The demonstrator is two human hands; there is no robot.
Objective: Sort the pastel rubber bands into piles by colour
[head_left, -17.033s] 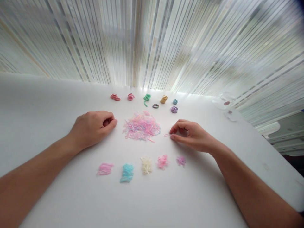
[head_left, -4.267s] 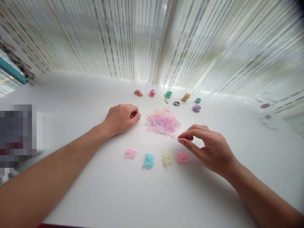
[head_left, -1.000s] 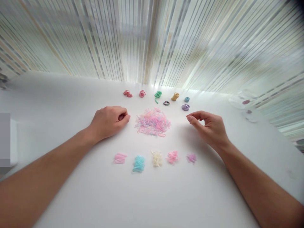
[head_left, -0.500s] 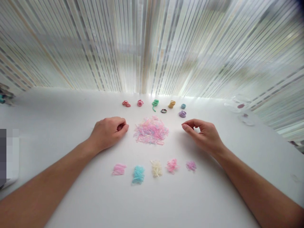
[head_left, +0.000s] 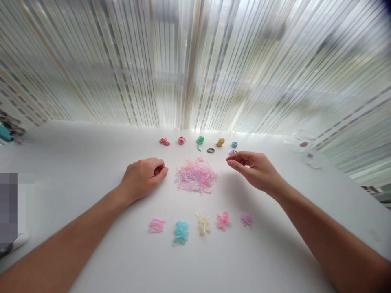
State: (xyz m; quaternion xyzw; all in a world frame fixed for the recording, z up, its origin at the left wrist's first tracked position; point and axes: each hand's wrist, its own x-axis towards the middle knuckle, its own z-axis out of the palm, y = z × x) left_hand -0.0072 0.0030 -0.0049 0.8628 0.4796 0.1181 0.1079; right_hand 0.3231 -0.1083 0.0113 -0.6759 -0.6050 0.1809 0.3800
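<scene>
A loose pile of small pastel elastic bands (head_left: 196, 176), mostly pink, lies on the white table (head_left: 195, 264) between my hands. My left hand (head_left: 146, 177) rests on the table left of the pile, its fingers curled into a loose fist with nothing visible in it. Above the table, right of the pile, my right hand (head_left: 252, 169) has thumb and fingertips drawn close in a pinch; no band shows there. Nearer me lie sorted bunches: pink bands (head_left: 157, 225), turquoise bands (head_left: 181, 232), cream bands (head_left: 203, 224), rose bands (head_left: 223, 220) and lilac bands (head_left: 246, 220).
Along the back are red (head_left: 164, 141), pink (head_left: 181, 141), green (head_left: 200, 141), yellow (head_left: 220, 142) and blue coils (head_left: 234, 144), plus a dark multicoloured ring (head_left: 210, 150). A purple coil (head_left: 233, 153) is partly behind my right hand. Clear plastic (head_left: 301, 142) lies back right, before a striped curtain (head_left: 189, 81).
My right hand has moved left toward the pile and now partly covers the purple coil. My left hand stays beside the pile. The whole view has shifted slightly downward.
</scene>
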